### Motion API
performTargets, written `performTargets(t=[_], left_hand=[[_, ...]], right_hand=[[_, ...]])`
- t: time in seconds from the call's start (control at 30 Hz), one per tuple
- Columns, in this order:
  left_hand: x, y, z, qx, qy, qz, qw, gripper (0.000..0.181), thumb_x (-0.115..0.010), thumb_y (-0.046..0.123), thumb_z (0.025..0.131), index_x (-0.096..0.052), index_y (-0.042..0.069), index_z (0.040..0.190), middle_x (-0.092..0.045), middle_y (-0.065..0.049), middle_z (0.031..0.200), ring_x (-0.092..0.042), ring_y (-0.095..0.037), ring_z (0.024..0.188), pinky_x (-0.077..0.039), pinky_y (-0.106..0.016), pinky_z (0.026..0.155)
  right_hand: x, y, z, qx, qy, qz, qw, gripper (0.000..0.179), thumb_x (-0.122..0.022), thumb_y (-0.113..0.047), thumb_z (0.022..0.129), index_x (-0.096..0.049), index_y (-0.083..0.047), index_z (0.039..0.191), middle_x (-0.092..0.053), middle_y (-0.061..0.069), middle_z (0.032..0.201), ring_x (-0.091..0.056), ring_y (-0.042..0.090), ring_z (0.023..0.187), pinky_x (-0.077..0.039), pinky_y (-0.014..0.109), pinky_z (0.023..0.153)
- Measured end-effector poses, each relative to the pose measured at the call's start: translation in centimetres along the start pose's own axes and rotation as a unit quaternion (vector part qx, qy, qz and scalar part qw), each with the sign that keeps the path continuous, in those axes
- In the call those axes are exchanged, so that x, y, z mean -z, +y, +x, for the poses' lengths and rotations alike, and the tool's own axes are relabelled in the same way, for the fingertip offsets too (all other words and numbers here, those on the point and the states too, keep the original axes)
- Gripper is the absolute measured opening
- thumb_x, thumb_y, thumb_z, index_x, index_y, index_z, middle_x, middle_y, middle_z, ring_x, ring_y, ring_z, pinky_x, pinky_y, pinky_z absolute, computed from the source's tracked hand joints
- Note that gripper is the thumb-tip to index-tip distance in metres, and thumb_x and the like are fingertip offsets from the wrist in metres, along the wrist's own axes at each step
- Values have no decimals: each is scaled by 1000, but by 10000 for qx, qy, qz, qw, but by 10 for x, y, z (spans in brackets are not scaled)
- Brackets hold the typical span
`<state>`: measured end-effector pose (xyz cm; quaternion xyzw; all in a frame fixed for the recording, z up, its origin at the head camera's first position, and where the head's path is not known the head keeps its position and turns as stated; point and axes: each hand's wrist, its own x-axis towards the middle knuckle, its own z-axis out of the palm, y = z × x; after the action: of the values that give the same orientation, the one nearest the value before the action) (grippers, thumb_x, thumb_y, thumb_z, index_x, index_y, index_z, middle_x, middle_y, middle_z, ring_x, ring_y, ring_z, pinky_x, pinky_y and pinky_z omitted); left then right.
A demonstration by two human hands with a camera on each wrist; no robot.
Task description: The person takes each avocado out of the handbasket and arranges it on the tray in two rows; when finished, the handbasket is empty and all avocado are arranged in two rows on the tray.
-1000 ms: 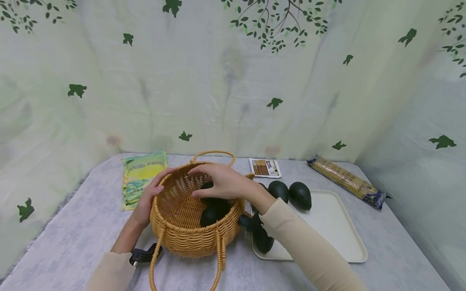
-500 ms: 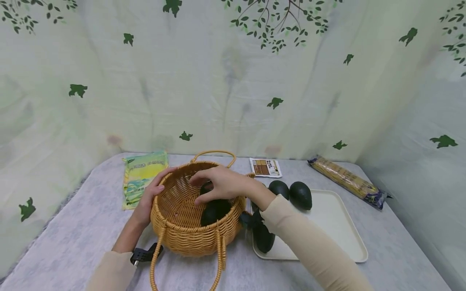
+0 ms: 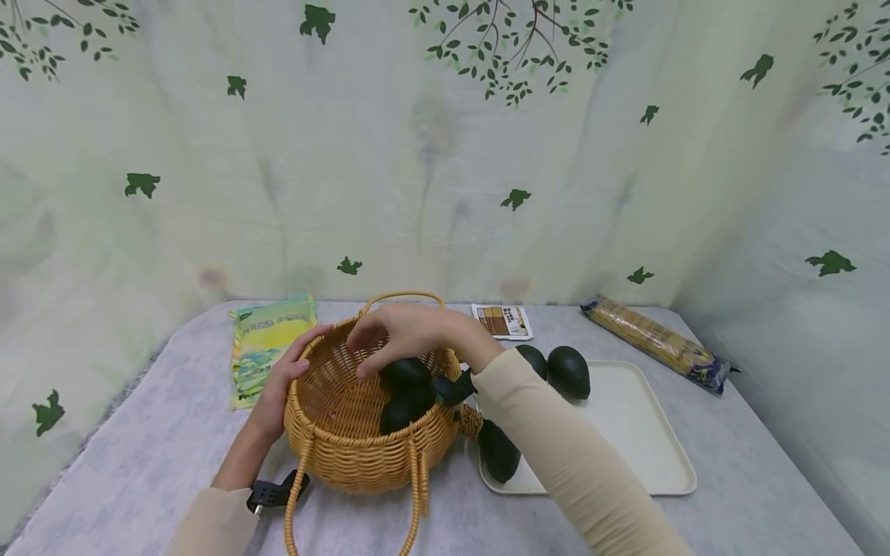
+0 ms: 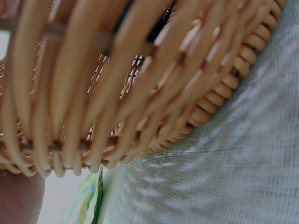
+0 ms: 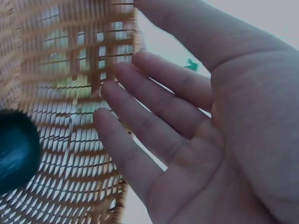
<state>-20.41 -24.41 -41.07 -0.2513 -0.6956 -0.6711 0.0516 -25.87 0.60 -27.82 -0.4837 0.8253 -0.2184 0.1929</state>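
Observation:
A wicker basket [image 3: 368,467] with loop handles stands in front of me, its woven side filling much of the left wrist view. My left hand [image 3: 280,386] grips its left rim, thumb over the edge and the other fingers along the outside. Dark avocados [image 3: 403,413] lie at the right side inside the basket. Above them hovers my right hand [image 3: 406,333], its fingers loosely bent and nothing between them. In the right wrist view the palm faces the camera, fingers spread beside the basket wall [image 5: 70,154], with one avocado [image 5: 16,151] at the left edge.
Right of the basket is a white tray [image 3: 636,440] with more avocados [image 3: 568,373] on it, partly covered by my right sleeve. Behind stand a yellow-green packet [image 3: 274,347], a small brown-and-white packet [image 3: 502,321] and a long packet of noodles [image 3: 657,340].
My right hand has risen a little and shifted slightly left above the avocados, uncovering more of them. The left hand stays on the rim; the head view has shifted slightly.

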Motion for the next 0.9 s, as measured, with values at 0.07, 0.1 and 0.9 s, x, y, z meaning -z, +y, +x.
performTargets(t=[0.07, 0.1, 0.9], left_hand=[[-1, -1, 0, -17, -19, -23, 10000, 53, -27, 16, 108, -35, 5, 158, -41, 1, 154, -44, -16, 139, -44, -23, 106], [-1, -1, 1, -17, -21, -16, 10000, 53, -27, 16, 108, -35, 5, 158, -41, 1, 154, -44, -15, 139, -44, -23, 105], [1, 4, -4, 167, -8, 200, 9997, 54, -27, 21, 108, -33, 7, 160, -40, 2, 154, -44, -19, 140, -48, -28, 103]], right_hand=[[-2, 3, 1, -119, 34, -16, 9999, 54, -75, -38, 94, -64, -12, 139, -65, 1, 139, -60, 12, 128, -45, 26, 106], [-3, 5, 1, -173, 39, -14, 9998, 55, -75, -38, 94, -63, -11, 140, -65, 1, 139, -59, 12, 128, -45, 26, 107], [-26, 17, 29, -671, -248, -67, 9974, 57, -69, -38, 98, -57, -11, 147, -61, 3, 144, -59, 14, 128, -47, 27, 104]])
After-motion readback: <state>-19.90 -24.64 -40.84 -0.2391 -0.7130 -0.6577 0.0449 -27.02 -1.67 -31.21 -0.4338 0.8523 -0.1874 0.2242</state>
